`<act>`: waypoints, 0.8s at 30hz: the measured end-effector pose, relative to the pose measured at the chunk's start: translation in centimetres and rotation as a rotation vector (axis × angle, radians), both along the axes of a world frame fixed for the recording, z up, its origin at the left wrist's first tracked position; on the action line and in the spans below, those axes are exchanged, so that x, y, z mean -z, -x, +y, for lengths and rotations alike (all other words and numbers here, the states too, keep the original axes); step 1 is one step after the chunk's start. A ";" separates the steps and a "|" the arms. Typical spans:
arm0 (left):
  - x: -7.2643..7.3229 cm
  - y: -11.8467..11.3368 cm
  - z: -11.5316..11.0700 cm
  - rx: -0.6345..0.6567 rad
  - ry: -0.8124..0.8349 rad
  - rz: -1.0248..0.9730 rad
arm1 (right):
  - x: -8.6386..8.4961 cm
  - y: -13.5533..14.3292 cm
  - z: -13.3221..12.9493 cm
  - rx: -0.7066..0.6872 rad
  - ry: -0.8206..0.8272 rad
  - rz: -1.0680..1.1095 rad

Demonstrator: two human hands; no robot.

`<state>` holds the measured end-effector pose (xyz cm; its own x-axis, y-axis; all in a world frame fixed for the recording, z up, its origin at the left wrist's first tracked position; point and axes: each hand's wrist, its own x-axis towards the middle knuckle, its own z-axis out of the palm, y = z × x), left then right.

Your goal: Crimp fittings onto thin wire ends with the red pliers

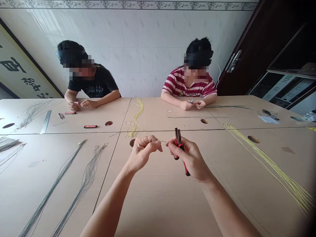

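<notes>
I've got both hands up over the table (153,197), facing each other at mid-view, apart with just a small gap. The left hand (145,148) is curled narrow, thumb laid along the index finger; whatever is tucked inside is hidden, so I can't tell if it grips anything. My right hand (191,158) has the pliers (178,135) held in among the fingers, nose up, handles down, while its thumb and forefinger come close together at a fine strand (164,142).

I'd call this close finger work at the strand's end, with the pliers parked in the grip rather than biting. From here, any move calls for a light, steady pinch and a good line of sight.

How it looks: the strand is hair-thin, a short bit visible in the gap between the hands, and too small for me to read its end. The pliers are dark-nosed with red and black handles, the jaws slightly parted, nothing seen between them.
</notes>
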<state>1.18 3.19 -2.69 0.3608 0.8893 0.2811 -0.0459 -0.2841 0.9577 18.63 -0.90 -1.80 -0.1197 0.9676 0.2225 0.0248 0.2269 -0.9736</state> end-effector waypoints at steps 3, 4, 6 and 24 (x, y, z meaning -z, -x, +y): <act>-0.2 0.1 -0.1 0.012 -0.010 0.015 | 0.1 0.0 -0.1 -0.036 0.043 -0.002; -0.2 0.1 -0.1 0.016 -0.013 0.015 | 0.1 0.1 -0.1 -0.047 0.051 -0.001; -0.4 0.0 -0.3 0.015 -0.018 0.031 | 0.1 0.1 -0.1 -0.060 0.053 -0.003; -1.2 -0.2 -1.3 -0.013 -0.064 0.057 | 0.9 -0.5 -0.2 0.265 -0.681 -0.484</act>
